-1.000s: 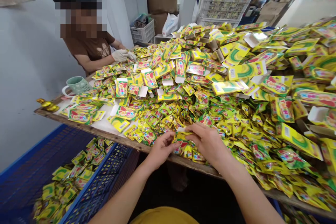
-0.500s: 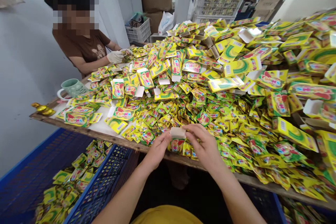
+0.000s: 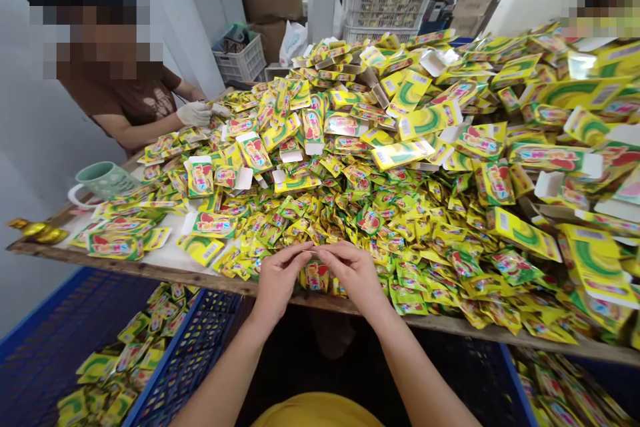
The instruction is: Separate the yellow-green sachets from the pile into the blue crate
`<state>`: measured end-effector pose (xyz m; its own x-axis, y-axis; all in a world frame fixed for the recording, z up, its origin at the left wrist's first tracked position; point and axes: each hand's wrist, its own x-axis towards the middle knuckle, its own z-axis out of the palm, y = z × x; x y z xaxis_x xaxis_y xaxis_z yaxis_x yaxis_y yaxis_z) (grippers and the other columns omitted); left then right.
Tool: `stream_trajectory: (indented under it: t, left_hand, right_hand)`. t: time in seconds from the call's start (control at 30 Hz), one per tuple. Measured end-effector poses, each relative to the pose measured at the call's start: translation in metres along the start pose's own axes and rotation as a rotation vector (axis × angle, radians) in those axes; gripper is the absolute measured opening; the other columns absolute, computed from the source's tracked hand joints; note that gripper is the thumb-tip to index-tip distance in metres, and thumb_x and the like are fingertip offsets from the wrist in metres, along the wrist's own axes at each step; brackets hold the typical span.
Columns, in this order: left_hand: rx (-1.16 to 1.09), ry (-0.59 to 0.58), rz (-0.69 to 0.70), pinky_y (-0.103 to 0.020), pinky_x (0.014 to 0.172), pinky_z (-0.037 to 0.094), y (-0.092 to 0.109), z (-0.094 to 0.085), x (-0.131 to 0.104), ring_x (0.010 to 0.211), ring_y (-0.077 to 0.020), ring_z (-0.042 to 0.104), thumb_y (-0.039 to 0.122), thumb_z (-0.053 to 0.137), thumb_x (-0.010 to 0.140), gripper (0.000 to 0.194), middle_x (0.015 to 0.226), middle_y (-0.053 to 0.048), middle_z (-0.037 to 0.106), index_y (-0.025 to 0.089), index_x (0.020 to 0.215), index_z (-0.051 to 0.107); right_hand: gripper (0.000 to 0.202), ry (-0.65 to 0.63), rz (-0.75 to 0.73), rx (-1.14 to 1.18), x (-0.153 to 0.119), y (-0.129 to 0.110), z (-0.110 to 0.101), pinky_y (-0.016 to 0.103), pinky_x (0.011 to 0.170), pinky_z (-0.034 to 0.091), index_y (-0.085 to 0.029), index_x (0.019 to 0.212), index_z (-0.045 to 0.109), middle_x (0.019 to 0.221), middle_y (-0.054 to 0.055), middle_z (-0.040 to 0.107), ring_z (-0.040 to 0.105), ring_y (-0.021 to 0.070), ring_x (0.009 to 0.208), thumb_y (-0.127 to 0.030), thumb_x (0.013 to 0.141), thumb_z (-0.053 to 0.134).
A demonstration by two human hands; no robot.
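Note:
At the front edge of the table, my left hand [image 3: 277,279] and my right hand [image 3: 354,275] meet fingertip to fingertip over a small yellow-green printed carton [image 3: 315,276]. Both are closed on its top end, thumbs and fingers pinching the flap edge, which shows as a thin pale line. The carton's watermelon-print face looks toward me between the hands; its sides are partly hidden by fingers. Just beyond lies a heap of small shiny printed sachets [image 3: 370,220].
Many cartons [image 3: 429,120] are piled at the back and right. A mug [image 3: 107,180] and gold ornament [image 3: 43,232] stand at the table's left end. Below left is a blue crate [image 3: 165,353] with cartons. A gloved co-worker [image 3: 120,103] sits at far left; another person shows at upper right.
The white flap that stood up between my hands is now folded down to a thin edge. My hands have drawn closer together. The whole view has shifted right.

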<state>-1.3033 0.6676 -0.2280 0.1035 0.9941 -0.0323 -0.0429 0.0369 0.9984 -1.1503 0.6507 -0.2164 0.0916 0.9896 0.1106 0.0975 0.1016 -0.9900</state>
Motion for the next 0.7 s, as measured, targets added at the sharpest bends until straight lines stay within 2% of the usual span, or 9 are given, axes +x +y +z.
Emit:
stream_trajectory:
  t: [0.17,0.23,0.33,0.43,0.5,0.57,0.63,0.7]
  left_hand:
    - [-0.005,-0.027,0.028,-0.024,0.081,0.05,-0.002,0.003,0.005,0.087,-0.0152,0.065,0.03,0.071,0.078,0.025,0.097,-0.004,0.072,0.02,0.101,0.071]
    - [0.039,-0.067,0.08,-0.023,0.078,0.05,-0.001,0.001,0.008,0.083,-0.014,0.064,0.028,0.071,0.078,0.019,0.091,-0.003,0.072,0.019,0.095,0.072]
    - [0.123,-0.122,0.229,-0.024,0.079,0.05,-0.003,-0.007,0.009,0.084,-0.0146,0.065,0.024,0.07,0.079,0.008,0.087,-0.003,0.071,0.019,0.085,0.072]
    - [0.215,-0.176,0.383,-0.028,0.086,0.05,-0.01,-0.014,0.005,0.093,-0.0169,0.064,0.02,0.069,0.08,0.008,0.094,-0.005,0.07,0.02,0.087,0.073]
    - [0.25,-0.21,0.45,-0.03,0.088,0.049,-0.016,-0.014,0.002,0.098,-0.0178,0.063,0.018,0.069,0.08,0.011,0.1,-0.006,0.069,0.02,0.09,0.072]
    - [0.272,-0.238,0.477,-0.031,0.087,0.049,-0.017,-0.009,0.001,0.097,-0.0175,0.062,0.017,0.067,0.081,0.014,0.1,-0.006,0.067,0.021,0.095,0.07]
    - [0.325,-0.255,0.466,-0.03,0.086,0.048,-0.012,-0.005,0.002,0.096,-0.0169,0.061,0.019,0.063,0.085,0.017,0.099,-0.005,0.065,0.022,0.101,0.068]
    - [0.392,-0.162,0.448,-0.03,0.089,0.046,-0.003,-0.013,0.003,0.099,-0.0173,0.058,0.022,0.059,0.088,0.02,0.104,-0.005,0.063,0.024,0.106,0.067]
  right_hand:
    - [0.016,0.04,0.122,0.042,0.002,0.007,0.003,0.025,0.053,0.043,-0.018,0.084,0.075,0.067,0.002,0.065,0.054,0.013,0.057,-0.028,0.072,0.073]
    - [0.01,0.086,0.044,0.015,0.0,0.009,0.003,0.027,0.059,0.047,-0.018,0.08,0.075,0.07,0.003,0.067,0.059,0.0145,0.063,-0.025,0.074,0.072]
    - [0.006,0.112,-0.161,-0.056,-0.007,0.012,0.005,0.028,0.07,0.05,-0.021,0.082,0.075,0.078,0.004,0.068,0.063,0.0158,0.075,-0.021,0.079,0.069]
    - [0.016,0.101,-0.3,-0.162,-0.019,0.015,0.007,0.029,0.077,0.052,-0.024,0.094,0.074,0.09,0.005,0.067,0.063,0.0158,0.085,-0.019,0.086,0.061]
    - [0.024,0.066,-0.341,-0.256,-0.027,0.015,0.004,0.03,0.081,0.052,-0.025,0.106,0.07,0.1,0.007,0.064,0.062,0.0159,0.093,-0.017,0.089,0.055]
    - [0.032,0.029,-0.357,-0.361,-0.036,0.012,-0.01,0.03,0.085,0.051,-0.027,0.114,0.067,0.109,0.007,0.062,0.06,0.0162,0.099,-0.014,0.09,0.05]
    - [0.037,0.069,-0.346,-0.505,-0.044,0.009,-0.037,0.033,0.087,0.051,-0.026,0.116,0.065,0.112,0.007,0.061,0.059,0.0176,0.102,-0.01,0.088,0.047]
    - [0.042,0.149,-0.301,-0.706,-0.052,0.008,-0.072,0.038,0.09,0.049,-0.023,0.113,0.066,0.111,0.008,0.061,0.056,0.0211,0.103,-0.005,0.081,0.046]
